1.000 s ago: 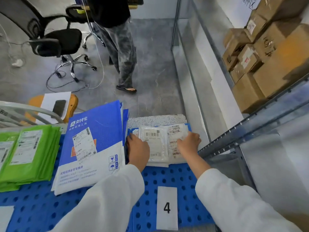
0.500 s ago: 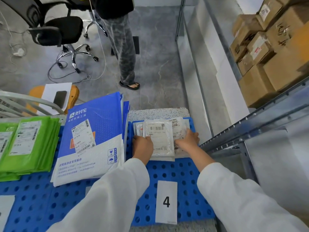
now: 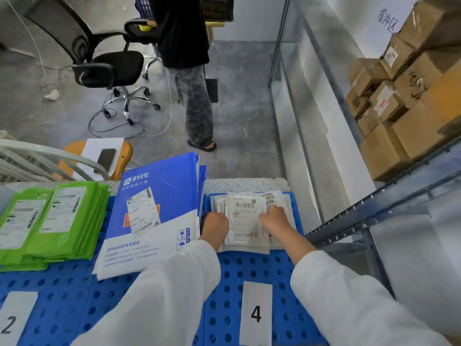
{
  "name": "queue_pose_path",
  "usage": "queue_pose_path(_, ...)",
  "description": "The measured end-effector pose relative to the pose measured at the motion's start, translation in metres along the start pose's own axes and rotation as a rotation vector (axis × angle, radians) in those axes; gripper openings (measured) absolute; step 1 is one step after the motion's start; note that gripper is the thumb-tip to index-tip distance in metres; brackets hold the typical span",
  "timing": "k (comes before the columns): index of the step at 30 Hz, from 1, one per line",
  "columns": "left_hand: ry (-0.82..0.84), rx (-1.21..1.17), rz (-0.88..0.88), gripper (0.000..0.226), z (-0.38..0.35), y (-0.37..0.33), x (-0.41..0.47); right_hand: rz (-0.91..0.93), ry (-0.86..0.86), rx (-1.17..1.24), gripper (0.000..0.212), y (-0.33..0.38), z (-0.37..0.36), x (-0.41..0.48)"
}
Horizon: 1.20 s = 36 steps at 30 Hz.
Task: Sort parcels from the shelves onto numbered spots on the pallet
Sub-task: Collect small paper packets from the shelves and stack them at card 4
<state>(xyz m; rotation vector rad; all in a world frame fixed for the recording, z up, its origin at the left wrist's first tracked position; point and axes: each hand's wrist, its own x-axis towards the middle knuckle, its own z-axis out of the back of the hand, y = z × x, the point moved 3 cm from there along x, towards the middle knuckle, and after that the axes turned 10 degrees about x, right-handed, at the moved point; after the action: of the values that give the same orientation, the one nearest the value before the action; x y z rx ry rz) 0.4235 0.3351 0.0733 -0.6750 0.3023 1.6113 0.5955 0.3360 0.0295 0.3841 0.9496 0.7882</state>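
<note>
A small stack of white plastic parcels with barcode labels lies at the far end of the blue perforated pallet, behind the paper label "4". My left hand is at the stack's left edge with its fingers curled round that edge. My right hand rests on top of the stack near its right side, fingertips pressing the top parcel. Both of my sleeves are white.
Blue mailers lie left of the stack, green mailers further left, behind the label "2". A metal shelf with cardboard boxes stands at the right. A person, an office chair and a stool stand beyond the pallet.
The two white parcels, side by side a second ago, now lie overlapped in one stack. My right hand has moved left onto the top parcel. The camera has tilted up a little.
</note>
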Motion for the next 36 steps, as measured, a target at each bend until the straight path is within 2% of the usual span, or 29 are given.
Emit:
queue_pose_path(2,0.001,0.120,-0.030,0.030,0.000,0.003,0.001,0.008,0.043,0.026,0.030,0.008,-0.008,-0.001)
queue_pose_path(4,-0.037,0.141,-0.060,0.029,-0.002,0.006,0.010,0.027,0.061,0.036,0.029,0.011,-0.013,-0.003)
queue_pose_path(5,-0.045,0.135,-0.061,0.028,-0.001,0.004,0.011,0.030,0.065,0.035,0.020,0.011,-0.014,-0.002)
queue_pose_path(6,-0.068,0.074,-0.039,0.027,-0.002,0.002,0.008,0.054,0.064,0.034,0.005,0.014,-0.012,-0.006)
queue_pose_path(8,-0.122,-0.162,-0.020,0.028,0.006,-0.007,0.000,0.086,0.016,0.026,0.036,0.020,-0.007,-0.007)
queue_pose_path(10,-0.219,-0.317,-0.018,0.036,0.021,-0.013,-0.003,0.131,-0.005,0.028,0.049,0.036,0.000,-0.016)
queue_pose_path(12,-0.278,-0.297,-0.117,0.041,0.045,-0.021,-0.010,0.174,-0.005,0.063,0.052,0.057,0.008,-0.021)
queue_pose_path(14,-0.381,-0.290,-0.165,0.035,0.072,-0.016,-0.012,0.224,-0.005,0.078,0.051,0.082,0.012,-0.029)
queue_pose_path(17,-0.492,-0.253,-0.163,0.033,0.107,0.016,-0.011,0.265,-0.002,0.094,0.043,0.115,0.005,-0.045)
queue_pose_path(23,-0.578,-0.222,0.056,0.032,0.128,0.140,0.004,0.254,0.160,0.111,0.047,0.150,-0.071,-0.072)
queue_pose_path(25,-0.525,-0.256,0.156,0.028,0.118,0.180,0.017,0.245,0.195,0.115,0.045,0.151,-0.105,-0.075)
queue_pose_path(28,-0.392,-0.240,0.249,0.031,0.095,0.216,0.036,0.253,0.144,0.134,0.075,0.145,-0.142,-0.079)
queue_pose_path(29,-0.367,-0.243,0.248,0.030,0.087,0.223,0.043,0.269,0.089,0.117,0.078,0.142,-0.149,-0.078)
queue_pose_path(32,-0.368,-0.412,0.301,0.039,0.076,0.237,0.055,0.277,-0.001,0.144,0.071,0.133,-0.156,-0.071)
queue_pose_path(36,-0.292,-0.622,0.313,0.064,0.060,0.254,0.083,0.165,0.064,0.267,0.066,0.130,-0.157,-0.060)
